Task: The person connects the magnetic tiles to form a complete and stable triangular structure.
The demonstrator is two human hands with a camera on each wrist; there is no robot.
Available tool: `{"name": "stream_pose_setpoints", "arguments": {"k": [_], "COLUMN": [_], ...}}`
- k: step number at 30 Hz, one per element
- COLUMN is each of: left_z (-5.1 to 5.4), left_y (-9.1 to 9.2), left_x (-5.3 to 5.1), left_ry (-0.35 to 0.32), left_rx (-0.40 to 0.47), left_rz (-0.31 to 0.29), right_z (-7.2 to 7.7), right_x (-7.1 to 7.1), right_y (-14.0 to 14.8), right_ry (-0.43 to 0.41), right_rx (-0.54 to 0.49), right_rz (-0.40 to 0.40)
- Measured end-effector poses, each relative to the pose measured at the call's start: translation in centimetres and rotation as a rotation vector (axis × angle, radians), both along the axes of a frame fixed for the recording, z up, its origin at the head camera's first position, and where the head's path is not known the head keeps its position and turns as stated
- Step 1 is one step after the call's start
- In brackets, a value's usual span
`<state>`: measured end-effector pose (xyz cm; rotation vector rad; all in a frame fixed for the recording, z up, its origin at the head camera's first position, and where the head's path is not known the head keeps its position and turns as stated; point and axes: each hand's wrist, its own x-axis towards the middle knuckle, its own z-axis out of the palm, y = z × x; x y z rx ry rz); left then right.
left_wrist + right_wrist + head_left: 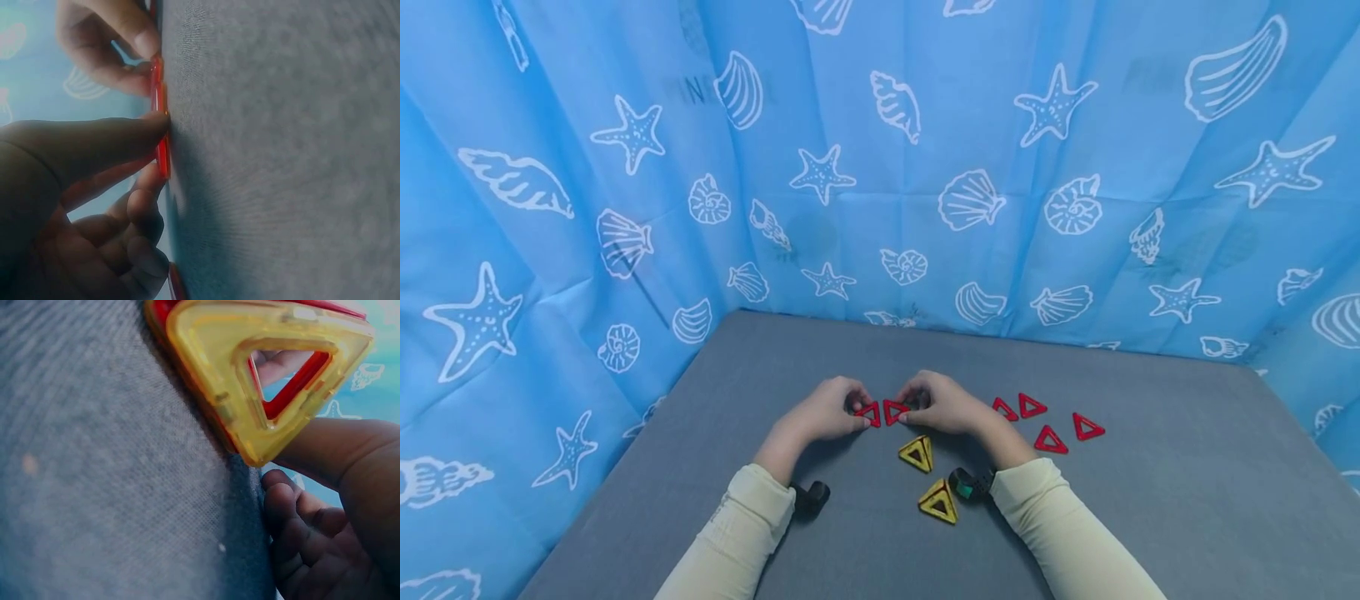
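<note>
- My left hand [833,410] grasps the left red triangle [876,415], thumb on the near side and fingers behind it, just left of the frame's lower middle.
- My right hand [947,403] pinches the right red triangle [887,412] in the same way, just to the right of the first.
- The two triangles face each other with a narrow gap in the head view; in the left wrist view they line up edge-on, and I cannot tell whether they touch.
- A sliver of red [177,282] shows at the bottom of the left wrist view, below my fingers.
- An upper yellow triangle [927,452] sits just below my right hand; a lower yellow triangle [935,510] lies below that, near my right wrist.
- One yellow piece fills the top of the right wrist view, with red showing behind it.
- Black wrist devices [811,497] sit at both my wrists, by my rolled cream sleeves [730,533].
- Four loose red triangles [1051,450] lie right of my right forearm.
- Everything lies on a grey tabletop [1187,467]; a blue curtain [850,92] with white shells and starfish fills the frame's upper half.
</note>
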<state>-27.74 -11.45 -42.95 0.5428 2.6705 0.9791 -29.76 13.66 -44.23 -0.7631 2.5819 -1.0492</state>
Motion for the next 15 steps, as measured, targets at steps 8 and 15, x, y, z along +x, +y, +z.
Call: {"name": "stream_pose_setpoints", "arguments": {"k": [8,15], "left_z": [-0.3,-0.44], "left_y": [0.28,0.34], "left_x": [0.15,0.12], "left_ry": [0.011,0.022], "left_rx": [-0.004,-0.005], "left_rz": [-0.006,-0.022], "right_z": [-0.22,-0.11], "right_x": [0.07,-0.1], "right_y": [0.09,0.13], "right_ry": [0.002,-0.038], "right_rx": [-0.006,-0.053], "right_rz": [0.013,0.042]}}
